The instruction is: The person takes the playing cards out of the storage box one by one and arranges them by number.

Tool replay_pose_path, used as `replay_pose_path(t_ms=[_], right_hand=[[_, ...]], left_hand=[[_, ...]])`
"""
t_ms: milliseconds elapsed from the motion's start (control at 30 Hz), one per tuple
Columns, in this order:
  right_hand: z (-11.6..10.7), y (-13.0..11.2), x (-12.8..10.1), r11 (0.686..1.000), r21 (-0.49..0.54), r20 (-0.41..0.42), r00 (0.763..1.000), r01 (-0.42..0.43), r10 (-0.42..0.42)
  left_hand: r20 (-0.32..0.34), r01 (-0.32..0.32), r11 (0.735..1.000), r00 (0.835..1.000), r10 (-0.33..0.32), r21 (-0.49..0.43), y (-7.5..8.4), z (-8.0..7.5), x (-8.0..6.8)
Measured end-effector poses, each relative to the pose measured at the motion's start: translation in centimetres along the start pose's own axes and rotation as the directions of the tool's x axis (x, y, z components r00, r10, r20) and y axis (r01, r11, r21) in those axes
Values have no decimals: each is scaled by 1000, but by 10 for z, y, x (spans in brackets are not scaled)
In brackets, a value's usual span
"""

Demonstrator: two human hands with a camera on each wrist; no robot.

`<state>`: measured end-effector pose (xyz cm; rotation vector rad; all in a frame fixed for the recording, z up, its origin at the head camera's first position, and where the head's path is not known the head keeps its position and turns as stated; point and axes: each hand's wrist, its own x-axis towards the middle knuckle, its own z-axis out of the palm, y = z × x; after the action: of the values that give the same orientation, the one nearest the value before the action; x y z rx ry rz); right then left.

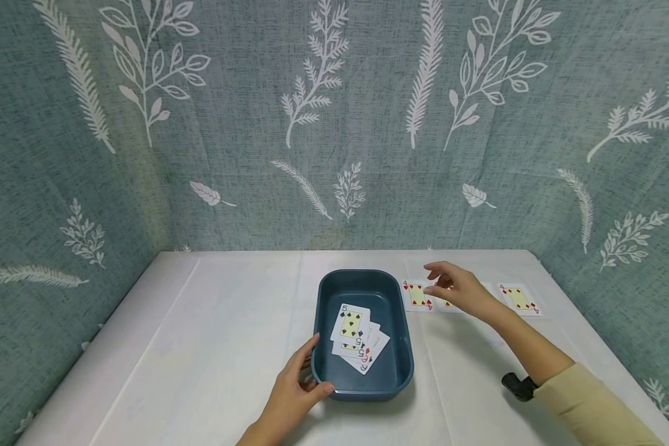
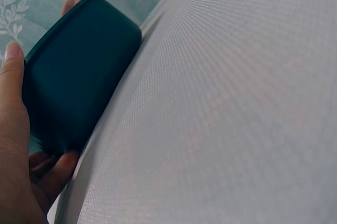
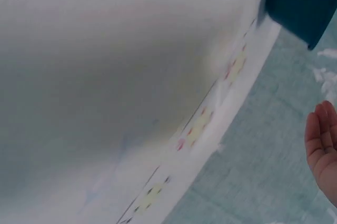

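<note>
A dark blue plastic tray (image 1: 393, 371) stands at the middle of the table. My left hand (image 1: 291, 387) grips its near left corner, with the thumb at the rim and the fingers against the side; the left wrist view shows this hand (image 2: 16, 124) on the tray's wall (image 2: 84, 66). Inside the tray lie several overlapping playing cards, a five of spades (image 1: 351, 324) on top. My right hand (image 1: 461, 291) hovers over a row of cards, fingers bent and apart from the thumb, holding nothing. A four of hearts (image 1: 417, 296) and four of diamonds (image 1: 518, 299) flank it; the cards between are partly hidden.
White cloth covers the table (image 1: 228, 334). Behind and beside it hangs green-grey leaf-patterned fabric (image 1: 245, 204). A black device (image 1: 518, 387) sits at my right wrist, near the beige sleeve (image 1: 585, 402).
</note>
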<state>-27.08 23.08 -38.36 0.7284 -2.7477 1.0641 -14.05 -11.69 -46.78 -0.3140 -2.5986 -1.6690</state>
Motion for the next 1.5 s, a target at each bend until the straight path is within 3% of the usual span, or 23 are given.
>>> replay_pose_path(t_ms=[367,700,967,1300,1500], right_hand=[[18,-29,12,997,2,5,997,76,-76],[43,-51,26,990,39,131,982,135,-139],[61,-66,36,990,-16,222,965,143,-136],[88,-75,46,994,-60,316,946,87,-64],[106,-77,50,988,-143,314,944,-56,99]], left_hand=[[-12,-2,1000,1000,2,-11,-1,-1,-1],[-8,9,999,1000,-9,-37,-2,-1,-1],[5,15,999,1000,-15,-32,-1,-1,0],[3,-7,1000,1000,7,-31,-1,0,1],[-1,-12,999,1000,12,-35,-2,0,1]])
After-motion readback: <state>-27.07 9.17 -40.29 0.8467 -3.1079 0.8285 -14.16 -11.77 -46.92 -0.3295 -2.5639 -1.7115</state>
